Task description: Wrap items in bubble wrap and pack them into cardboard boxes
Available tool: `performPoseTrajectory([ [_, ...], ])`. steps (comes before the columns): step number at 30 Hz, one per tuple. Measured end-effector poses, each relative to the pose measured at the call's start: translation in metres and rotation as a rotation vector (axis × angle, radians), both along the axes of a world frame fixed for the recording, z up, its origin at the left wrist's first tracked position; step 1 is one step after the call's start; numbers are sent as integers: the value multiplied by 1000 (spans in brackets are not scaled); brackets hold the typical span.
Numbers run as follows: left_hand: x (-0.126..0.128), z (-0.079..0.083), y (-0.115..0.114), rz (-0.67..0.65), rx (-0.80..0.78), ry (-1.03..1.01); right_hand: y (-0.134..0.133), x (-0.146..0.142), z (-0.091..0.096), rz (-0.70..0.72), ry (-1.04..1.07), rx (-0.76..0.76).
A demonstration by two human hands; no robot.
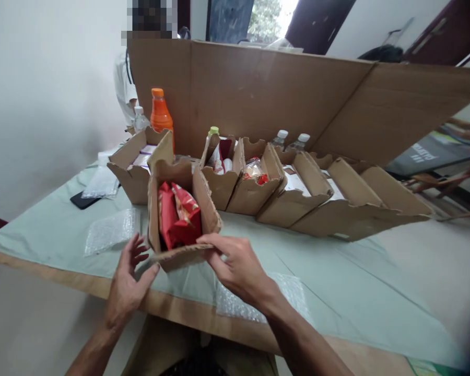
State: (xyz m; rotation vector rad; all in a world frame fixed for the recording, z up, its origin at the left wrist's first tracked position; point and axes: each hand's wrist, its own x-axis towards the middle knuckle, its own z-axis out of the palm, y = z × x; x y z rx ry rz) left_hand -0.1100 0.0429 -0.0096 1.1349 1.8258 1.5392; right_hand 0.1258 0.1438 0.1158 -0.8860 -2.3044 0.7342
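A cardboard box (209, 203) with an open top, pulled forward of the row, holds red snack packets (180, 214). My right hand (235, 263) grips the near edge of this box at its right corner, thumb on the rim and fingers below. By the box's near left corner is my left hand (131, 279), fingers apart and holding nothing; whether it touches the cardboard is hard to tell. One sheet of bubble wrap (112, 230) lies left of the box, and another bubble wrap sheet (290, 292) lies partly under my right forearm.
Several similar cardboard boxes (254, 196) with goods stand in a row behind, before a tall cardboard panel (258, 94). An orange bottle (161, 112) stands behind the left box (131, 180). A dark phone (84, 200) lies on the green tablecloth (58, 219). A person (123, 83) is behind the panel.
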Motion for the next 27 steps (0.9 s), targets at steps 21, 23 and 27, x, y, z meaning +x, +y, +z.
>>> performPoseTrajectory([
  [21,76,25,106,-153,85,277,36,194,-56,-534,427,-207],
  [23,77,22,89,-104,103,343,5,221,-74,-615,222,-182],
  [27,101,22,41,-113,222,583,-51,258,-118,-730,-160,-67],
])
